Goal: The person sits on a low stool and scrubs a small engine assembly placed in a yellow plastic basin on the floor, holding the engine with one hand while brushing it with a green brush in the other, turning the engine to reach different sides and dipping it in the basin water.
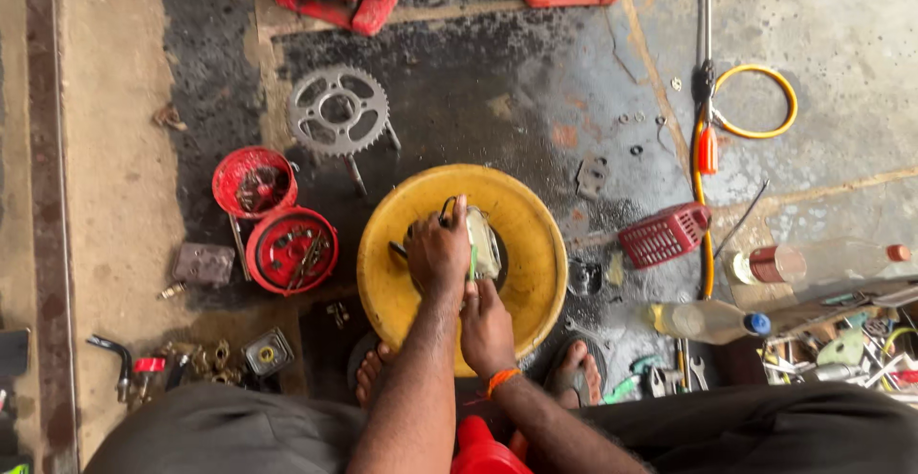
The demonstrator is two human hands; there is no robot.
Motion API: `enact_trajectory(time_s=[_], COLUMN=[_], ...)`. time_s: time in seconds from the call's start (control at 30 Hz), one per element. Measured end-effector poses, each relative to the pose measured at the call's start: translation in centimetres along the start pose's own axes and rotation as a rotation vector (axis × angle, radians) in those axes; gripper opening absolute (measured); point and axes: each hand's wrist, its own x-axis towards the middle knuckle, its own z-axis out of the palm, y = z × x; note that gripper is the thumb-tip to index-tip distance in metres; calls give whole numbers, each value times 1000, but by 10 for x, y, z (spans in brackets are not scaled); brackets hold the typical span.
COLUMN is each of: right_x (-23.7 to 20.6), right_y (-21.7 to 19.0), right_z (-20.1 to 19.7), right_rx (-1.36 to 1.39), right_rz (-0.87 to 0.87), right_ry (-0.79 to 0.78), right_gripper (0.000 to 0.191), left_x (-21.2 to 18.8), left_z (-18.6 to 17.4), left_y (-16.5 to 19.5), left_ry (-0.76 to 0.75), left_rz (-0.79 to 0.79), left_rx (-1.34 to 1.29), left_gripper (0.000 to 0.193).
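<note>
Two hands worked in one yellow basin (521, 273) on the oily floor: the left hand (436, 254) clamped a pale metal engine part (484, 242), the right hand (486, 326) closed around a green brush (472, 264). The part looked heavy, rigid and oil-slick, best held by its body. Nearby lay two red round covers (254, 180), one sprocket (338, 110) and two plastic bottles (708, 321).

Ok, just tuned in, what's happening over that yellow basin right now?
A person squats on an oily concrete floor over a yellow basin. The left hand grips a greyish metal part inside it, while the right hand works a thin green tool against that part. A sprocket, two red tubs of small parts, a red basket and plastic bottles lie around.
</note>
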Motion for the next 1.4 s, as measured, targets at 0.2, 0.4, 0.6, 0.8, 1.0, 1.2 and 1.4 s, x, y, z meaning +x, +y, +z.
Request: enact_trajectory(time_s=[0.2, 0.4, 0.6, 0.8, 1.0, 1.2, 1.4], right_x=[7, 17, 37, 58, 105, 103, 112], right_y=[9, 13, 50, 89, 72, 51, 54], right_z=[-7, -18, -29, -14, -36, -37, -40], right_rx=[-207, -279, -288, -264, -539, -910, -922], right_rz=[100, -35, 69, 150, 105, -2, 119], right_ry=[36, -3, 67, 31, -28, -169, -273], right_gripper=[36, 34, 38, 34, 32, 26, 27], left_x=[0, -2, -5, -15, -17, -12, 3], left_z=[-9, -6, 12, 12, 5, -13, -18], left_y=[11, -8, -50, -77, -71, -47, -59], left_ry=[-1, -198, -132, -154, -90, -144, -154], left_rz=[-102, -415, -187, 96, 130, -275, -340], left_rx=[-65, -376, -189, -283, -275, -168, -205], left_gripper=[87, 103, 122, 149, 132, 130, 126])
